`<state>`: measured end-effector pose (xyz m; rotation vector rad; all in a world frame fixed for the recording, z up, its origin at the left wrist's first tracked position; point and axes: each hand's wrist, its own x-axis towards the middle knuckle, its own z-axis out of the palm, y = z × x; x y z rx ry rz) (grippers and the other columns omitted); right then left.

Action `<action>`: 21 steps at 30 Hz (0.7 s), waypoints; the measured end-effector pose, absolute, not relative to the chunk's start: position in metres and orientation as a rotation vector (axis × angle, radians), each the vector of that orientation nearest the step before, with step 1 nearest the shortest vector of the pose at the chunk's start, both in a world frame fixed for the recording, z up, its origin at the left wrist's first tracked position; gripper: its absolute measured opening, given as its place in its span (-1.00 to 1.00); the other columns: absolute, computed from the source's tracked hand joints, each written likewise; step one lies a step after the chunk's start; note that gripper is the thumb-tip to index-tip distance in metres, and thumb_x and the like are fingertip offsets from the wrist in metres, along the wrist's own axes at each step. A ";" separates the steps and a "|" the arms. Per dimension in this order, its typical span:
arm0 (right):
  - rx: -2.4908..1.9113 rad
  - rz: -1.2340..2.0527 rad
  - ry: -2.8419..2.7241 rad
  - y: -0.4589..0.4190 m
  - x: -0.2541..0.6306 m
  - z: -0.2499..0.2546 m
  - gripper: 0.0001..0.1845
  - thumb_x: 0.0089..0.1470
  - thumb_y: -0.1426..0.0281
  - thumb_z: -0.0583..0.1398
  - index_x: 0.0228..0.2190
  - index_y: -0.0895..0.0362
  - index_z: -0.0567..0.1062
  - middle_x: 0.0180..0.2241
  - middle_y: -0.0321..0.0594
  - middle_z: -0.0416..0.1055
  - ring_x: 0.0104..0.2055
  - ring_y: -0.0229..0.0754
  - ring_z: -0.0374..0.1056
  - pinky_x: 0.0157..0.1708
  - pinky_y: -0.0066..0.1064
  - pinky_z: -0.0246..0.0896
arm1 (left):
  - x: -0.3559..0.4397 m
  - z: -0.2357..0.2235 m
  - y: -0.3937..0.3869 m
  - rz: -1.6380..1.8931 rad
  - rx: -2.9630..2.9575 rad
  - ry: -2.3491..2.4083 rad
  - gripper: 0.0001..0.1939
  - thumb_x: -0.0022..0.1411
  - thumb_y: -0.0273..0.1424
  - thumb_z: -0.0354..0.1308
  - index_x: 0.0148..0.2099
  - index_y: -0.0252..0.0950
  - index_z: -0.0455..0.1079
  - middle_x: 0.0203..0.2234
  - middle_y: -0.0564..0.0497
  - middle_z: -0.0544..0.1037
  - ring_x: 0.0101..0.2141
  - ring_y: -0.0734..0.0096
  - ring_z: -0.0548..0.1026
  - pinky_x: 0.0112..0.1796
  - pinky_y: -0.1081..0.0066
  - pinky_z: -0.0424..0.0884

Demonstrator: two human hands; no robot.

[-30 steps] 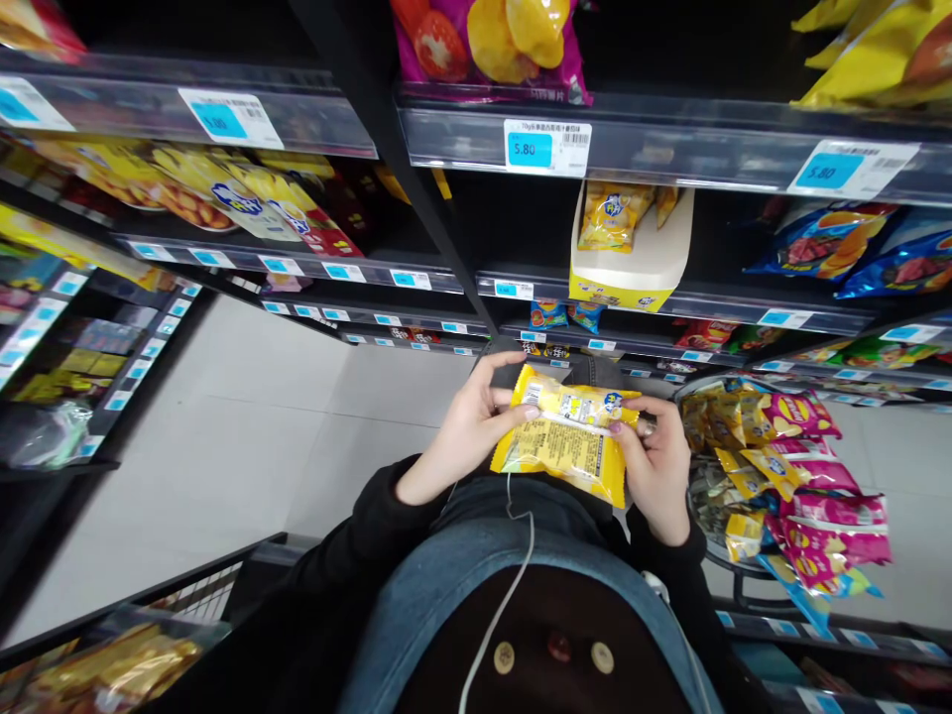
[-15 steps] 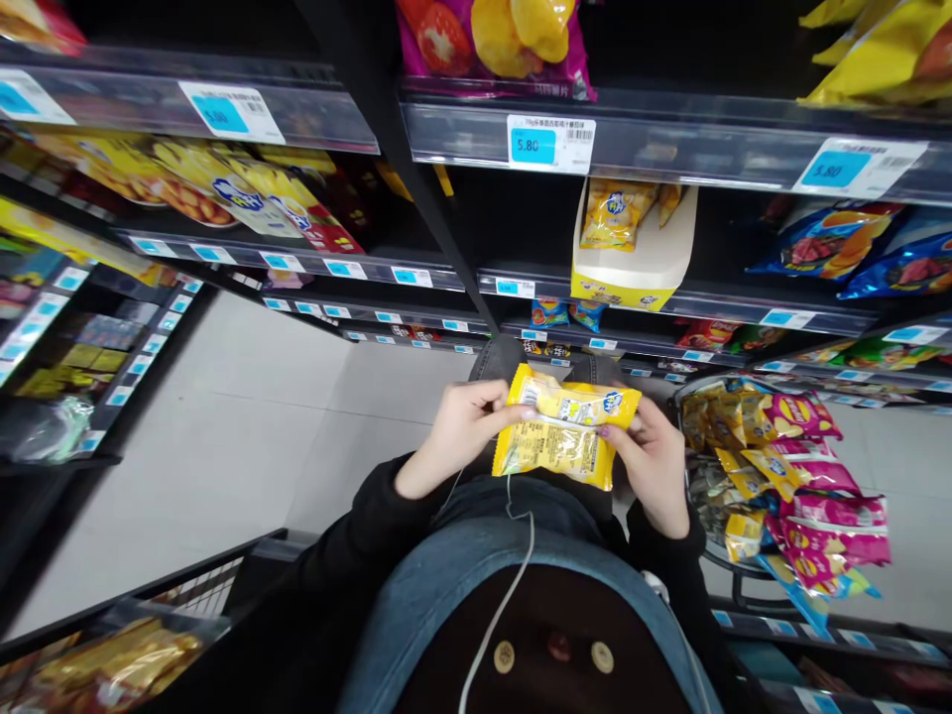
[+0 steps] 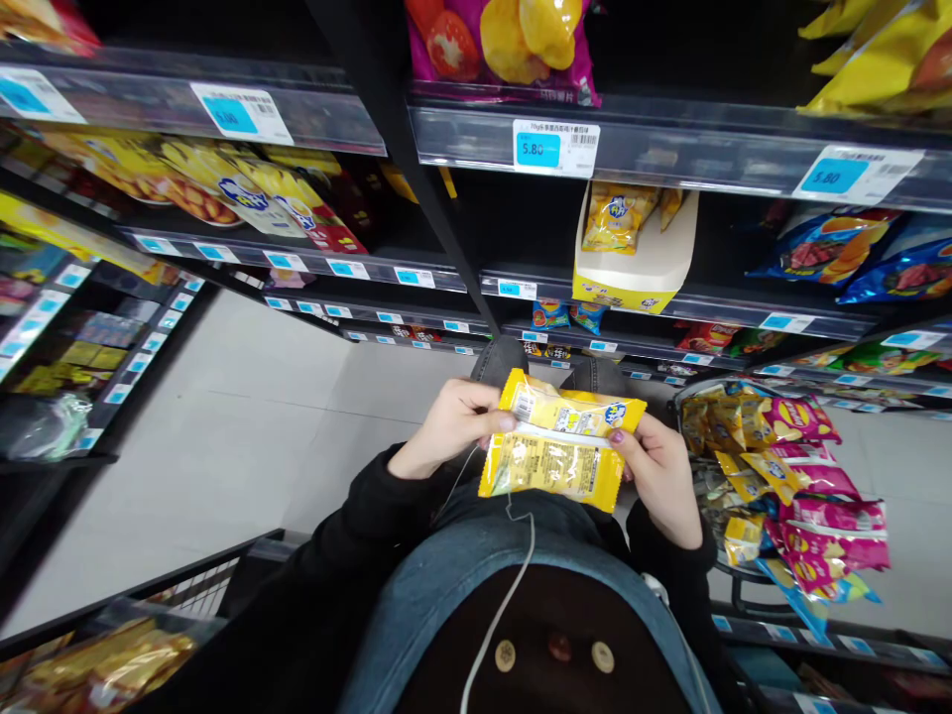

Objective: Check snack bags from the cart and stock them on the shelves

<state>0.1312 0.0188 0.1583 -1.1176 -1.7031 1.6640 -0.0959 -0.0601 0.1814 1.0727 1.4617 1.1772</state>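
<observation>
A yellow snack bag (image 3: 561, 446) is stretched between my two hands over my lap, its back with the seam, barcode and printed text facing up. My left hand (image 3: 462, 424) pinches its left end, thumb on top. At the other end my right hand (image 3: 660, 468) grips it, thumb on the printed side and the other fingers mostly hidden underneath. A white cable (image 3: 502, 605) hangs down my front, below the bag.
Ahead, a shelf holds a cream and yellow display box (image 3: 632, 258) with small yellow bags inside. To my right stands a round basket (image 3: 733, 565) heaped with yellow and pink snack bags (image 3: 833, 526). At lower left is a wire-sided cart (image 3: 200, 595) with gold packages.
The bag is spread flatter, showing more of its printed back. My right thumb now lies on the bag's right end, and my left hand has shifted slightly left.
</observation>
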 end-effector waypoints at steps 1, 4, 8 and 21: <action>-1.080 1.720 -1.687 0.020 0.132 0.160 -0.66 0.07 0.13 0.20 -0.30 0.15 0.56 -0.63 -0.34 0.41 -0.71 -0.36 0.15 -0.73 -0.54 0.06 | -0.095 0.180 -0.061 1.212 1.002 1.395 -0.46 -0.08 0.01 0.29 -0.71 -0.34 0.27 -0.87 0.16 0.19 -0.79 0.66 0.08 -0.73 0.56 0.00; -0.977 1.856 -1.632 0.024 0.135 0.165 -0.63 0.06 0.09 0.20 -0.26 0.11 0.55 -0.53 -0.29 0.47 -0.67 -0.35 0.20 -0.69 -0.53 0.14 | -0.089 0.177 -0.063 1.236 0.858 1.252 -0.44 -0.26 0.11 0.32 -0.63 -0.35 0.40 -0.85 0.11 0.29 -0.81 0.61 0.15 -0.77 0.54 0.07; -0.832 2.057 -1.493 0.025 0.132 0.169 -0.52 0.01 -0.06 0.17 -0.31 0.08 0.55 -0.42 -0.19 0.53 -0.46 -0.16 0.43 -0.43 -0.37 0.37 | -0.080 0.178 -0.062 1.137 0.832 1.075 -0.45 -0.29 0.07 0.36 -0.49 -0.36 0.50 -0.66 -0.01 0.52 -0.75 0.51 0.34 -0.71 0.51 0.28; -0.578 1.061 -2.088 0.044 0.155 0.181 -0.92 -0.04 0.35 0.33 -0.52 0.07 0.57 -0.66 -0.35 0.42 -0.63 -0.29 0.30 -0.57 -0.46 0.17 | -0.098 0.204 -0.056 0.932 0.836 1.183 -0.75 0.10 -0.28 0.24 -0.38 -0.42 0.50 -0.57 -0.10 0.59 -0.65 0.41 0.51 -0.67 0.54 0.40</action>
